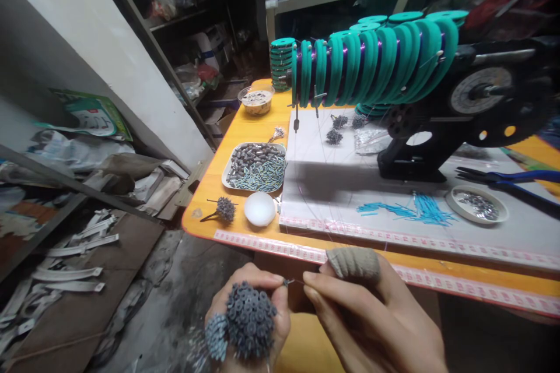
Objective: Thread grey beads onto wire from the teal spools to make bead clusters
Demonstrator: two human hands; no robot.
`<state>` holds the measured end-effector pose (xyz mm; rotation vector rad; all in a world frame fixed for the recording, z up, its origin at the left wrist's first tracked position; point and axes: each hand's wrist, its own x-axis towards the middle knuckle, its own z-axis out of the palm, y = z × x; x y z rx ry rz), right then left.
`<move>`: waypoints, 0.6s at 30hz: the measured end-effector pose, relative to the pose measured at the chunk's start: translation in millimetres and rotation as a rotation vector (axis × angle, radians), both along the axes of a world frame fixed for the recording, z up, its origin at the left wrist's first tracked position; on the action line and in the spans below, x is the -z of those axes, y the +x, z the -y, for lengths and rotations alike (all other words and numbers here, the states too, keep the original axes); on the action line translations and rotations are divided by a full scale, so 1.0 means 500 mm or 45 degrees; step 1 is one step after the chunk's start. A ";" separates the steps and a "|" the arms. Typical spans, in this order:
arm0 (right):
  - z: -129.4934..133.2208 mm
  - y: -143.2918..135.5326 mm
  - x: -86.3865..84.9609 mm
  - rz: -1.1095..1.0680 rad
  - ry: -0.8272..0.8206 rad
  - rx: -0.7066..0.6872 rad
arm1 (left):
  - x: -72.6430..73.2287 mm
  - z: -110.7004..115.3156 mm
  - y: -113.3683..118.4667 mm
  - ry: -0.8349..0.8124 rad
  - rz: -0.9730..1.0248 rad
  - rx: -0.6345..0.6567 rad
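Just in front of the table edge, my left hand (245, 274) is closed round a bundle of small dark grey ring-ended pieces (251, 319). A cluster of light blue pieces (216, 336) sticks out beside it. The same hand's thumb and forefinger pinch a tiny dark piece (287, 282). My right hand (385, 315) is closed in a pinch on a thin line (298, 281) that reaches toward that piece. A grey-green cover (355, 263) wraps one of its fingers. What lies inside my left palm is hidden.
Teal spools (376, 64) hang on a black stand (411, 163), with fine lines running down. An oblong tray (224, 178), a white cup (259, 208), blue sticks (420, 210), a round dish (503, 215) and blue-handled pliers (520, 178) lie on the table. Shelving stands left.
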<state>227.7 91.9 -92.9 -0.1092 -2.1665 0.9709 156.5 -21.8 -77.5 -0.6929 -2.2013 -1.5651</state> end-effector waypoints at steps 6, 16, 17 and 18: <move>-0.002 0.000 0.005 0.021 0.043 0.012 | -0.001 -0.027 0.024 0.183 0.219 -0.119; 0.001 -0.002 -0.007 0.000 0.088 0.073 | -0.004 -0.008 0.008 0.027 0.154 -0.086; 0.000 -0.002 -0.009 -0.004 0.104 0.081 | -0.003 -0.002 0.000 -0.044 0.071 -0.043; -0.001 -0.001 -0.010 -0.010 0.121 0.090 | -0.002 0.004 -0.008 -0.125 -0.020 0.005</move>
